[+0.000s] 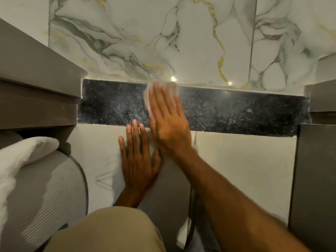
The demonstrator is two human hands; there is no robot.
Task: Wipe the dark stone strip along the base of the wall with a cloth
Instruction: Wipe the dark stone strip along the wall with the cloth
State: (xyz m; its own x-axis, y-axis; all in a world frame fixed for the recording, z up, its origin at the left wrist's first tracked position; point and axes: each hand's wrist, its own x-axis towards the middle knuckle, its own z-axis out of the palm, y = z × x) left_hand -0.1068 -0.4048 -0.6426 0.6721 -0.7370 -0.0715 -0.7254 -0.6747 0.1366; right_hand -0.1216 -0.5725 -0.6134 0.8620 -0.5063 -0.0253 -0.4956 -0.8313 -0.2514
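— Well, what's leftmost?
— A white towel (pixel 23 157), then the left hand (pixel 138 160), fingers spread flat on pale floor.
— And the right hand (pixel 167 120)?
— Flat, fingers extended, pressing a blurred white cloth (pixel 160 90) against the dark stone strip (pixel 236 111) below the marble wall (pixel 181 42).

The cloth (pixel 160 91) is mostly hidden under the right hand (pixel 167 120), and both are smeared by motion blur, so the cloth's folds cannot be made out. Part of the strip (pixel 236 113) is covered by that hand. The left hand (pixel 136 160) has its thumb partly hidden behind the right wrist. The towel (pixel 16 160) is cut off by the left edge, and the knee (pixel 109 231) by the bottom edge.
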